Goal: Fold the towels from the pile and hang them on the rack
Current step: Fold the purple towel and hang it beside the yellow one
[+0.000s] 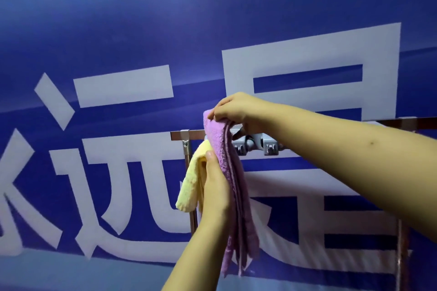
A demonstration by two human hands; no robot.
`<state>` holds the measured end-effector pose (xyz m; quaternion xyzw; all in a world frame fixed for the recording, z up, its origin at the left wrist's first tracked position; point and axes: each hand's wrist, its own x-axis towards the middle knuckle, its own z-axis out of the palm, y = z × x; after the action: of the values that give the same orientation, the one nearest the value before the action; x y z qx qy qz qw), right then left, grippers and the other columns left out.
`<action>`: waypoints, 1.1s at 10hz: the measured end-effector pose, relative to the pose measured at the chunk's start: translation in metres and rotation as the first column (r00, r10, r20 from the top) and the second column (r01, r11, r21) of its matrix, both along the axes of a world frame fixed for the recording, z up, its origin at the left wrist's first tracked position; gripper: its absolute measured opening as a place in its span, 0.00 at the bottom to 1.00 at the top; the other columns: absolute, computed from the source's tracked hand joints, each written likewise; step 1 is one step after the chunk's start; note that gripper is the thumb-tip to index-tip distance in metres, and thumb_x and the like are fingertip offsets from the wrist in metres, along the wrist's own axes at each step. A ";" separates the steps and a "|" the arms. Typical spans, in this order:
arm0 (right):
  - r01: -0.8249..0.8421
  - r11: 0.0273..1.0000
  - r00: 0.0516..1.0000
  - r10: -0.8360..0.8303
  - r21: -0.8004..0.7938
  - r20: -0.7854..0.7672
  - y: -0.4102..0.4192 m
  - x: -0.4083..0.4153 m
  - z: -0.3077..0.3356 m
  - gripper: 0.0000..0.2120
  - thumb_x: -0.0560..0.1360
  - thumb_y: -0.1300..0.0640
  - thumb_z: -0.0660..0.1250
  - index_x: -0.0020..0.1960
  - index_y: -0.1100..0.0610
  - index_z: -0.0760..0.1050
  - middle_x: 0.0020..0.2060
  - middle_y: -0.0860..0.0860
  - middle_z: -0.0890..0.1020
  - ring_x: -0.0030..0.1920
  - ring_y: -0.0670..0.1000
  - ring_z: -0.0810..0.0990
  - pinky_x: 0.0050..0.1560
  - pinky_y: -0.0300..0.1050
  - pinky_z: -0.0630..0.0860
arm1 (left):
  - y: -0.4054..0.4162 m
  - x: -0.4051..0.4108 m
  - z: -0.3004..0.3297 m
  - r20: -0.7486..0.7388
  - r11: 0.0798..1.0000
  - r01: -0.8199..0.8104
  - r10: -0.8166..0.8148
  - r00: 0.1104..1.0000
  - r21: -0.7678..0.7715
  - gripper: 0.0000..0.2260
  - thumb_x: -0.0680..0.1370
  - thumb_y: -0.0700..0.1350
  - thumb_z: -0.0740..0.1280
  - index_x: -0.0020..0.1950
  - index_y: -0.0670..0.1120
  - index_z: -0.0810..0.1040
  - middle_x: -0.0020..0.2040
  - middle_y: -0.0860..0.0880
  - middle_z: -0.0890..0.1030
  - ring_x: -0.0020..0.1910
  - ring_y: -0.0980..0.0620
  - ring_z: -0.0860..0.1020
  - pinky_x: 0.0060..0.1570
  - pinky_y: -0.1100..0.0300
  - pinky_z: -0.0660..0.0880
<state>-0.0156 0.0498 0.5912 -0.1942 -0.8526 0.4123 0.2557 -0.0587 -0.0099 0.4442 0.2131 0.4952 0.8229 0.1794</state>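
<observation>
Purple towel: folded lengthwise in several layers, draped over the rack at its top fold, long end hanging down toward 6 o'clock of the frame, lower edges uneven. Right hand: entering from 3 o'clock, at the towel's top fold, fingers curled down and pinching the fold's upper edge just above the bar. Left hand: rising from 6 o'clock, laid against the hanging towel's left side, fingers straight and pressing flat on the cloth, thumb side toward the towel; no grip visible. Yellow towel: folded, hanging from the same bar at 9 o'clock of the purple towel, touching it near the top, partly hidden behind the left hand. Rack: chrome horizontal bar running toward 3 o'clock behind the right forearm, upright chrome post below its left end, partly covered by both towels. Grey plastic hooks: a row fixed under the bar, at 3 o'clock of the purple towel, bare. Blue banner: backdrop filling the view, large white characters across it, directly behind the rack.
</observation>
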 end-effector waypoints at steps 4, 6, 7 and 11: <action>-0.066 0.843 0.991 -0.007 -0.533 -0.132 0.032 -0.030 -0.011 0.10 0.75 0.64 0.58 0.51 0.55 0.76 0.38 0.54 0.73 0.37 0.51 0.72 0.41 0.51 0.75 | 0.022 0.003 0.008 -0.052 1.000 0.019 -0.020 0.998 -0.010 0.43 0.68 0.76 0.51 0.75 0.50 0.63 0.75 0.52 0.65 0.74 0.51 0.65 0.73 0.49 0.61; -0.047 0.783 0.941 -0.173 -0.621 -0.290 0.049 -0.029 0.003 0.13 0.73 0.67 0.58 0.51 0.55 0.78 0.36 0.54 0.75 0.33 0.52 0.74 0.32 0.47 0.75 | 0.062 -0.019 0.018 -0.101 0.996 -0.017 0.008 0.995 -0.083 0.52 0.53 0.85 0.48 0.68 0.57 0.71 0.67 0.48 0.76 0.67 0.48 0.72 0.71 0.46 0.62; -0.040 0.755 0.917 -0.233 -0.654 -0.325 0.054 -0.020 0.008 0.14 0.74 0.68 0.59 0.52 0.56 0.77 0.38 0.55 0.76 0.34 0.52 0.75 0.32 0.50 0.75 | 0.062 -0.014 0.036 -0.142 0.998 -0.028 0.019 0.990 -0.060 0.43 0.65 0.80 0.48 0.67 0.53 0.72 0.65 0.43 0.77 0.65 0.44 0.74 0.70 0.44 0.64; -0.069 0.534 0.889 -0.351 -0.843 -0.295 0.062 0.043 0.006 0.08 0.76 0.72 0.57 0.39 0.68 0.69 0.36 0.60 0.73 0.48 0.56 0.76 0.61 0.56 0.73 | 0.051 -0.032 0.028 -0.813 0.902 -0.305 -0.079 0.576 -0.305 0.37 0.72 0.36 0.68 0.76 0.49 0.55 0.64 0.52 0.74 0.62 0.51 0.73 0.55 0.70 0.69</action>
<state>0.0271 0.1122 0.5974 -0.2663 -0.4541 0.7763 0.3467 -0.0906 0.0407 0.4727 0.4883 0.6965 0.5197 -0.0797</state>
